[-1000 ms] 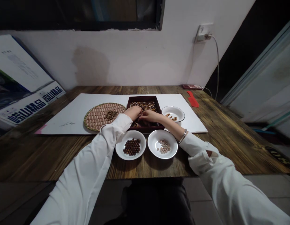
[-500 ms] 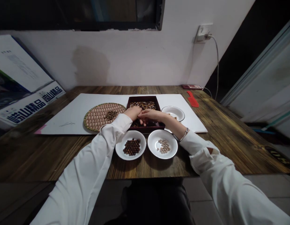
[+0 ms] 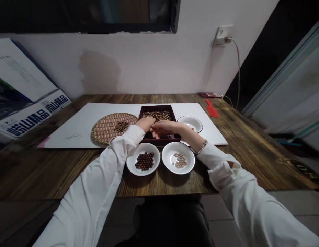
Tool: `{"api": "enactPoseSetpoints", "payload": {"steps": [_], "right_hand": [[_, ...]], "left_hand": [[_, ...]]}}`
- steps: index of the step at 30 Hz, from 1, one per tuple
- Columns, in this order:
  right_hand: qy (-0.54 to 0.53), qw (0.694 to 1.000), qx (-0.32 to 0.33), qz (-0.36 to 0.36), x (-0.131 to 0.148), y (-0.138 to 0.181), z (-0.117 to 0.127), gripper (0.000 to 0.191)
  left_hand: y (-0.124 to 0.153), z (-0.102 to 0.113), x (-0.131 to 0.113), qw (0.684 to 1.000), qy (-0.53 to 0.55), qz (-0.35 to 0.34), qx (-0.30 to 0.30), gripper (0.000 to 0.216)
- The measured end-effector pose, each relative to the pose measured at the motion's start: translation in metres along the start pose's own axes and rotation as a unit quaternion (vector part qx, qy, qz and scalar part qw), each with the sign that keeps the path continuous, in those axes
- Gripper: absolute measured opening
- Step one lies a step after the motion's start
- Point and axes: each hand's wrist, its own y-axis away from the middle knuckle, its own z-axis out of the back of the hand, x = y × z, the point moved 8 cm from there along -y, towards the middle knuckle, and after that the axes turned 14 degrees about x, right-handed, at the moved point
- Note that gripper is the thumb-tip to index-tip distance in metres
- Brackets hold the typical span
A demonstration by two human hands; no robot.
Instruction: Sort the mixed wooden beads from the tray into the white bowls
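Left hand (image 3: 146,124) and right hand (image 3: 166,127) curl over beads (image 3: 157,116) in a dark tray (image 3: 160,140); whether they grasp any, cannot tell. Woven bamboo mat (image 3: 107,128) lies at the tray's 9 o'clock.

The left hand (image 3: 146,123) and right hand (image 3: 166,127) sit over the dark tray (image 3: 159,107) — a woven round mat (image 3: 102,132) lies just beside it, a small white bowl (image 3: 186,120) stands off its far corner, and a bowl of dark beads (image 3: 130,164) and a bowl of pale beads (image 3: 167,161) leave only a narrow gap along its near side — while open passage runs over the wooden tabletop (image 3: 241,154) to the right.

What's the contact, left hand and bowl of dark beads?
Apart: head view shows the dark tray's front rim between the left hand and the bowl of dark beads.
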Motion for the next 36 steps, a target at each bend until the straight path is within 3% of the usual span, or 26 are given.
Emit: {"api": "enactPoseSetpoints", "payload": {"steps": [19, 27, 36], "right_hand": [[0.016, 1.000, -0.010, -0.003, -0.001, -0.001, 0.003, 0.022], [0.001, 1.000, -0.001, -0.005, 0.003, 0.005, -0.005, 0.030], [-0.016, 1.000, -0.004, 0.003, 0.006, 0.008, -0.010, 0.025]], "left_hand": [[0.001, 0.001, 0.000, 1.000, 0.000, -0.001, -0.010, 0.022], [-0.001, -0.001, 0.001, 1.000, -0.010, -0.007, -0.009, 0.023], [-0.001, 0.000, 0.002, 1.000, -0.024, 0.002, -0.011, 0.024]]}}
